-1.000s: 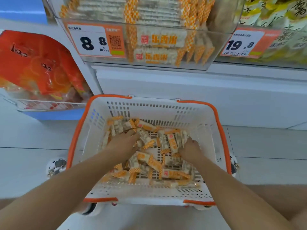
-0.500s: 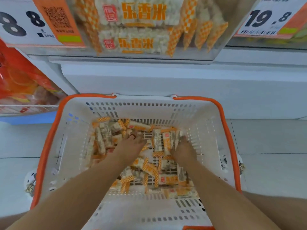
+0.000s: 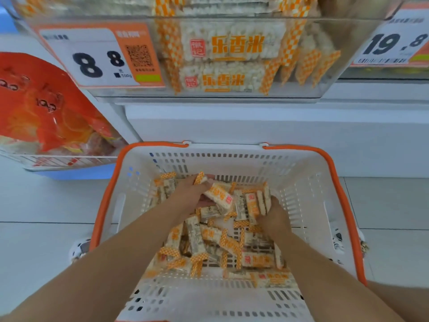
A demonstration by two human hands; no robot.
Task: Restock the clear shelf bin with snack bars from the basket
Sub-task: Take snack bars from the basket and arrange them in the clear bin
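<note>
Gathering snack bars [image 3: 218, 195] inside the basket [image 3: 301, 168], left hand [image 3: 193, 197] and right hand [image 3: 272, 216] each hold a bunch, ready for the clear shelf bin [image 3: 348, 73] above the basket.

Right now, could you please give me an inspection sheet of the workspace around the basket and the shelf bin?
Surface: pale tiled floor; the basket stands on it.
Job's things: white slotted plastic basket with orange rim holds a loose pile of orange-and-white wrapped snack bars; clear plastic shelf bin above already holds stacked bars.
Clutter: red-orange snack bags in a wire rack at left.
Grippers: left hand grips bars; right hand grips several bars.
Cables: nothing seen.
Surroundings: white shelf front; price tag reading 8.8; price tag reading 19.8.
</note>
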